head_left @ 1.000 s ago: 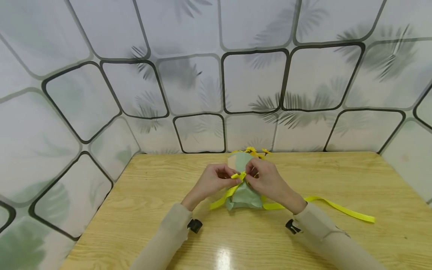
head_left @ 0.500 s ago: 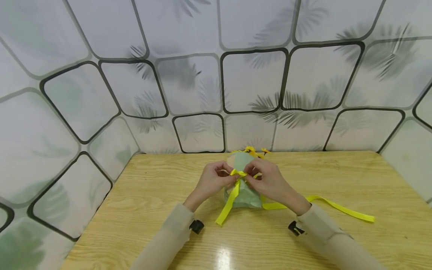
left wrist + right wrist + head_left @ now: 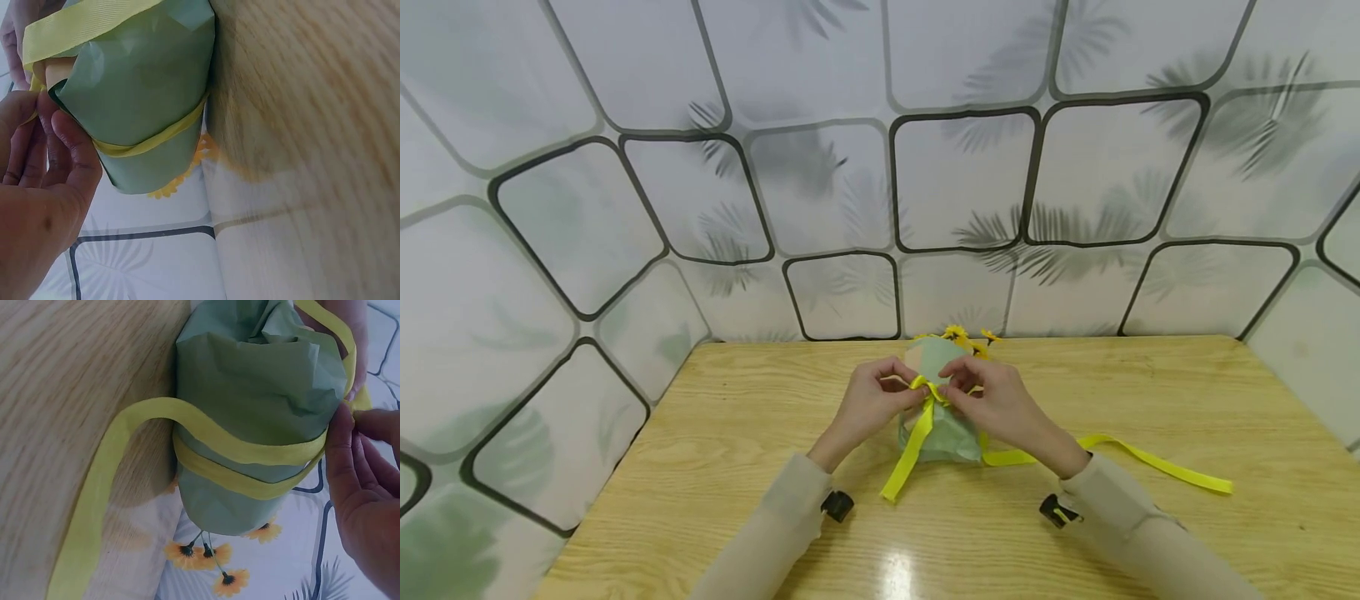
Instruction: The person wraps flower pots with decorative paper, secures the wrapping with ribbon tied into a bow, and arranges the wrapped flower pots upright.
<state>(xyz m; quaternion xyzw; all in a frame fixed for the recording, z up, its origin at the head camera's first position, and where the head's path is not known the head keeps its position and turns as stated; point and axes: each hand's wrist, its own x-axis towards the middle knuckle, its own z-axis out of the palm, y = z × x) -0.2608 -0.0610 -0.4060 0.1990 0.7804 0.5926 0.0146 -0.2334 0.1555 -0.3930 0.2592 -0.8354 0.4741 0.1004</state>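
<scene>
A bouquet wrapped in pale green paper (image 3: 955, 437) lies on the table, its yellow flowers (image 3: 955, 332) at the far end. Yellow ribbon (image 3: 912, 454) goes round its middle and crosses on top, where it looks knotted or looped. My left hand (image 3: 876, 400) pinches the ribbon at the crossing between thumb and finger. From the other side, my right hand (image 3: 992, 398) pinches the ribbon there too; its thumb and fingertip meet in the right wrist view. One tail hangs toward the front. Fingers partly hide the crossing itself.
Another ribbon tail (image 3: 94, 506) runs from under my right forearm to the right over the wooden table (image 3: 737, 417). Behind the table stands a patterned wall covering (image 3: 970, 183). A black strap piece (image 3: 837, 505) hangs at my left wrist.
The front tail has swung from the bouquet's left side down toward me. The ribbon at the crossing has spread into a loop. My right fingers have shifted slightly; both hands stay close together.
</scene>
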